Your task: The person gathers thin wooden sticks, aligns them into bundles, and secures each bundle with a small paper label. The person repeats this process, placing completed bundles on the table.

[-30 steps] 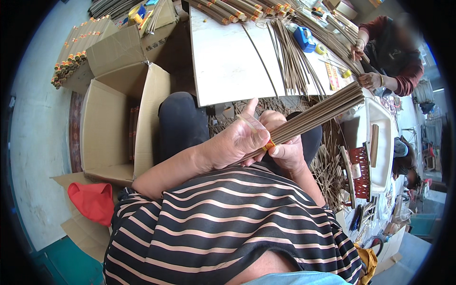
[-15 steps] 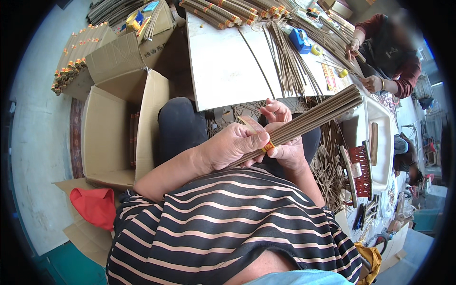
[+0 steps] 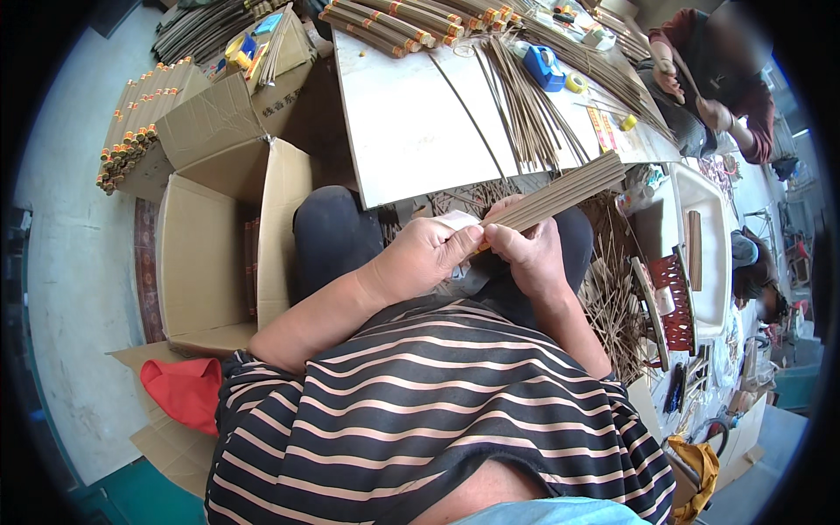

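Note:
A bundle of brown incense sticks (image 3: 564,194) slants up to the right above my lap. My left hand (image 3: 424,255) closes on its lower end, thumb pressed against a pale paper strip (image 3: 457,219) that wraps there. My right hand (image 3: 532,255) grips the bundle just beside it, the two thumbs almost meeting at the band. A bit of yellow shows under the thumbs; the rest of the band is hidden by my fingers. Loose incense sticks (image 3: 529,114) lie on the white table (image 3: 407,122) beyond my hands.
Banded bundles (image 3: 385,31), a blue tape dispenser (image 3: 544,68) and a yellow tape roll (image 3: 576,83) are on the table. An open carton (image 3: 206,262) stands at my left, a red cloth (image 3: 181,394) near it. A white tub (image 3: 716,262) and another person (image 3: 717,96) are at right.
The bundle has shifted down and left, its far end lower. My right hand's raised fingers have gone behind the bundle, and the paper strip's loose end now lies by my left fingers.

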### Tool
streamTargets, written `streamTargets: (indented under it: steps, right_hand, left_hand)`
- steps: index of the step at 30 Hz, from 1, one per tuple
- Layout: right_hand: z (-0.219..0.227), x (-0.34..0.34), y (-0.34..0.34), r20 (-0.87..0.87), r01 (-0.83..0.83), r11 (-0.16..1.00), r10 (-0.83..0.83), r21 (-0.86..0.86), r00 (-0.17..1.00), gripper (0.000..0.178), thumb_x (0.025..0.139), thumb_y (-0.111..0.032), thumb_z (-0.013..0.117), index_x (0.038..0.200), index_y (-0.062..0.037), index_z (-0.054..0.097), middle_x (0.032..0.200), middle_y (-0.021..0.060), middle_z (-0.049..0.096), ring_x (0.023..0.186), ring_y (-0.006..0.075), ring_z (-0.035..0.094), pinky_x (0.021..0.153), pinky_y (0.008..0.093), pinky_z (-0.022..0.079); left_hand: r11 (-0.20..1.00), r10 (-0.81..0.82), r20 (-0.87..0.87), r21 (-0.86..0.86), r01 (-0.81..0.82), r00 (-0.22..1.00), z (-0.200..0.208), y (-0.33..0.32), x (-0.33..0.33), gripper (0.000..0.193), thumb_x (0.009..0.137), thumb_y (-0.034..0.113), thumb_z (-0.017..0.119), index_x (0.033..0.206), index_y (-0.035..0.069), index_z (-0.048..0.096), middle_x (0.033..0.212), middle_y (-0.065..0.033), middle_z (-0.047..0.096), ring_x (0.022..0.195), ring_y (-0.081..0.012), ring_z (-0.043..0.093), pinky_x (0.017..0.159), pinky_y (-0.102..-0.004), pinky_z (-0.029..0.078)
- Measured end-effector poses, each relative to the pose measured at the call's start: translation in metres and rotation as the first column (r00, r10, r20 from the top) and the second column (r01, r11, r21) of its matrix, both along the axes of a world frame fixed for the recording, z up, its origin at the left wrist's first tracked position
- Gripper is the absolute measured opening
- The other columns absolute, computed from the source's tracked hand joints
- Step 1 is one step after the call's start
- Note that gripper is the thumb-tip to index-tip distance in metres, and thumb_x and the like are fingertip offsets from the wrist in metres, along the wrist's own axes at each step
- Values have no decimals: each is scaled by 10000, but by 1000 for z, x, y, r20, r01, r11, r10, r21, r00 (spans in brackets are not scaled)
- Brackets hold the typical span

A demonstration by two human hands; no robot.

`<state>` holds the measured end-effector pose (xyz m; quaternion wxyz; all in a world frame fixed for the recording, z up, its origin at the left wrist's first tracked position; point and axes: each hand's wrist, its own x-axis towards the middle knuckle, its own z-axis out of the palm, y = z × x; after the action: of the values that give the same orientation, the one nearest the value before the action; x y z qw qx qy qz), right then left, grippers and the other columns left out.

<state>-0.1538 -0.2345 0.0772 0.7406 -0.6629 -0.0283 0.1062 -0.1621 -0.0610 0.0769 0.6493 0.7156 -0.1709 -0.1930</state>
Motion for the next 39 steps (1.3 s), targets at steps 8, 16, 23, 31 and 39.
streamTargets:
  steps: [8,16,23,31,39]
  right_hand:
    - [-3,-3,7,-72,71,994,-65,88,995,246,687,-151,649,847,19,570,624,22,535,499,59,433,447,188,325]
    - [8,-4,9,-63,88,994,-84,67,995,154,699,-80,619,802,31,593,673,39,577,588,78,515,529,209,415]
    - [-1,-2,13,-73,81,995,-76,63,994,125,721,-79,616,796,14,580,598,-9,504,470,44,404,421,193,298]
    - [-6,12,8,-208,-10,999,-1,-52,978,156,757,-153,609,730,-1,588,555,-22,462,441,43,364,400,202,262]
    - [-13,33,-3,-54,-225,967,220,-116,974,489,686,-401,765,843,41,622,660,52,577,566,90,527,480,219,418]
  left_hand:
    - [969,75,445,179,-170,892,-7,-5,-3,351,934,243,481,1117,-49,547,848,-214,608,697,-302,614,638,-311,503]
    - [956,-11,703,215,-199,711,-11,-4,1,408,867,126,568,1208,-76,471,863,-215,594,689,-306,621,618,-325,525]
    - [939,-81,752,278,-204,654,-24,1,-1,528,812,55,582,1269,-109,375,901,-237,558,692,-318,607,608,-335,520]
    - [829,-213,738,484,-282,640,-36,-1,-2,584,790,26,531,1273,-185,280,888,-263,523,661,-327,586,622,-359,517]
    - [743,-260,741,563,-361,619,-41,-2,7,561,819,47,473,1270,-203,252,902,-276,512,757,-358,570,722,-383,500]
